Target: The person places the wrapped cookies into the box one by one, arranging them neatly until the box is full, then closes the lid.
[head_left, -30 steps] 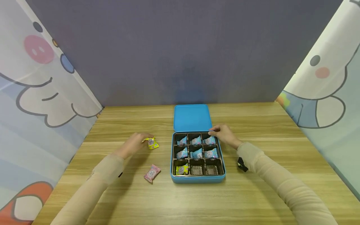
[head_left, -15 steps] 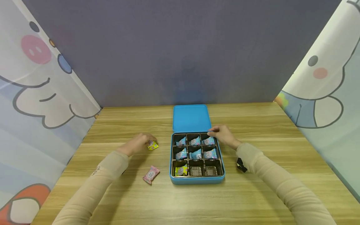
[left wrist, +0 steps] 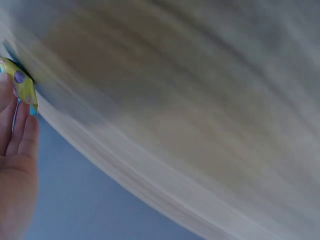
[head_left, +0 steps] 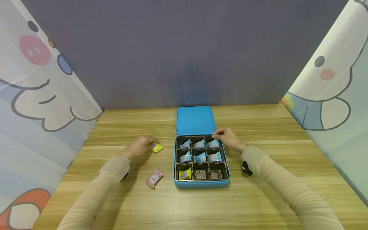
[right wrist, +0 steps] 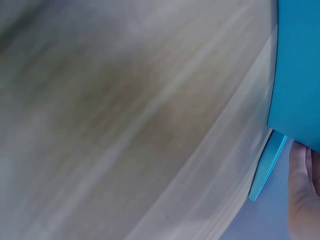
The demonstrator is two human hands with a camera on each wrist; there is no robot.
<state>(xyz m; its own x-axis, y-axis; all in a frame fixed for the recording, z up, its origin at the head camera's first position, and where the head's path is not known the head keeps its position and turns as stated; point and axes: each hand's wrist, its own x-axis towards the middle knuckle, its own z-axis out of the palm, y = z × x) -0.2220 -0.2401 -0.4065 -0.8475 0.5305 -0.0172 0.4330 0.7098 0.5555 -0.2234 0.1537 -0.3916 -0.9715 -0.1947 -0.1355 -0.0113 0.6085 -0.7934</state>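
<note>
My left hand (head_left: pixel 140 147) pinches a yellow wrapped candy (head_left: pixel 157 147) left of the blue tin box (head_left: pixel 201 184). In the left wrist view the same yellow candy (left wrist: pixel 25 91) sits between thumb and fingers. At the box's back right corner, my right hand (head_left: pixel 229 139) holds the rim, thumb on the inner side. The right wrist view has the blue box wall (right wrist: pixel 302 70) beside the fingers. A divided dark tray inside carries blue wrapped candies (head_left: pixel 199 157) in its back two rows. Another yellow candy (head_left: pixel 185 174) lies in the front left compartment; the two beside it hold nothing.
A pink wrapped candy (head_left: pixel 154 178) lies on the wooden table (head_left: pixel 184 207) left of the box. Behind the box its blue lid (head_left: pixel 195 120) lies back. A grey wall (head_left: pixel 184 54) and printed curtains (head_left: pixel 325 73) border the table.
My left hand first moved over the yellow candy, then drew back slightly with the candy showing at its fingertips. The right hand stays at the box corner.
</note>
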